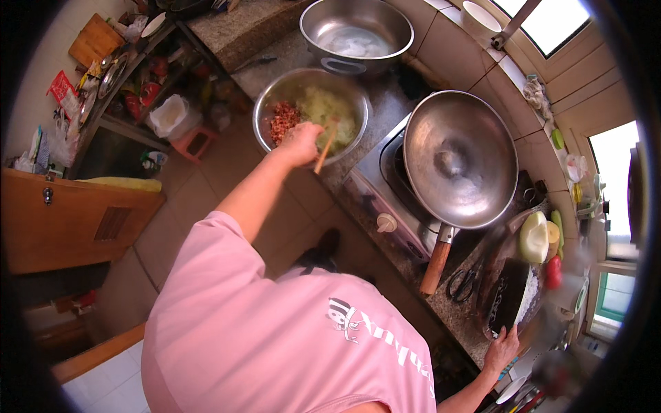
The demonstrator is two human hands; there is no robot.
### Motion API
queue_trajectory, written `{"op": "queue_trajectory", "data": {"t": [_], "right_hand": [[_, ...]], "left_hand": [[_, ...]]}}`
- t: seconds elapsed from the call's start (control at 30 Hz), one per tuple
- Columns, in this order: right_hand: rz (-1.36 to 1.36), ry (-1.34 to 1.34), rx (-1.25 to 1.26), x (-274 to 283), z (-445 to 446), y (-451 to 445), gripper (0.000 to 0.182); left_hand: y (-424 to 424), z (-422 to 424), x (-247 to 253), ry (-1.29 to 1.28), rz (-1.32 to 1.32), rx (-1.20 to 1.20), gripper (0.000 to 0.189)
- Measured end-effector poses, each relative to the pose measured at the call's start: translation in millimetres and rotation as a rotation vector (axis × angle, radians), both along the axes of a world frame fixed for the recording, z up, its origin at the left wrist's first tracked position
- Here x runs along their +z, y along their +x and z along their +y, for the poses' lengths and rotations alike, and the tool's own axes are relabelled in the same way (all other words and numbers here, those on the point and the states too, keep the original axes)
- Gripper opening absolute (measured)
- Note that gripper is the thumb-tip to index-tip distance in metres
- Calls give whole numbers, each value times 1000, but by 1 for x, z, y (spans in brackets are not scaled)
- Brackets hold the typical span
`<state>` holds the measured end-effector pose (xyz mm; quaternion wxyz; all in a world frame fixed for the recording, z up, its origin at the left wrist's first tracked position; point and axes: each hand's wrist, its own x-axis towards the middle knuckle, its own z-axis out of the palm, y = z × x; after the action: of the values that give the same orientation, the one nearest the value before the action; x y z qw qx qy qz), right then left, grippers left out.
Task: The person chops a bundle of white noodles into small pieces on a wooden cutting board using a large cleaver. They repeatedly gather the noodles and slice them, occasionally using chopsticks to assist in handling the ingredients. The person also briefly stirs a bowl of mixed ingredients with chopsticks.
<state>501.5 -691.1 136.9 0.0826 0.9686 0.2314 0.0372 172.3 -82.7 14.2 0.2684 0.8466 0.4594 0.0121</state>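
Observation:
My left hand [302,144] is over the near rim of a stainless steel mixing bowl [260,116], its fingers closed around wooden chopsticks [325,149]. Reddish minced meat [284,121] fills the bowl's left side, and pale green shredded vegetable [328,108] the right. At the lower right, my right hand [503,347] grips the near end of a dark, broad-bladed cleaver [508,299]; its handle is hidden by my fingers. The cleaver lies over a cutting board [516,222], with white chopped bits [530,291] along its right edge.
A wok [459,160] sits on a gas stove [372,196], its wooden handle jutting toward me. Behind the bowl stands a large steel basin [356,36]. Scissors [461,284] lie near the board. A peeled pale vegetable [534,237] and a red pepper [554,272] sit beyond it.

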Motion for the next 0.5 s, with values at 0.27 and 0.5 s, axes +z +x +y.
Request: {"op": "queue_trajectory", "data": {"t": [0.27,0.5], "right_hand": [[32,1,8,2,10,10,44],[34,20,-5,-1,8,16,45]], "left_hand": [[-8,-1,-12,113,28,-64,37],[-12,-1,-17,65,19,71,33]]}}
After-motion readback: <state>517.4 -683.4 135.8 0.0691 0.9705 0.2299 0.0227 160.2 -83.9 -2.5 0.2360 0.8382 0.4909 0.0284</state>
